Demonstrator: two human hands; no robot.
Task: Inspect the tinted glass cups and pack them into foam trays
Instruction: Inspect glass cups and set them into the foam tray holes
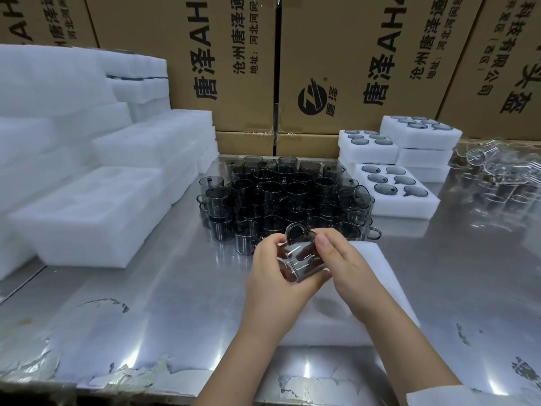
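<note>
At the frame's centre, my left hand (270, 269) and right hand (341, 263) both curl around one tinted glass cup (301, 259), tilted for inspection above an empty foam tray (380, 271). Filled trays (396, 189) sit at upper right; many loose cups (281, 194) remain unpacked.

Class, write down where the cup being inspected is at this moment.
Head view, centre: the tinted cup is held between the left hand and right hand, just in front of the cluster of loose cups, over a foam tray.
</note>
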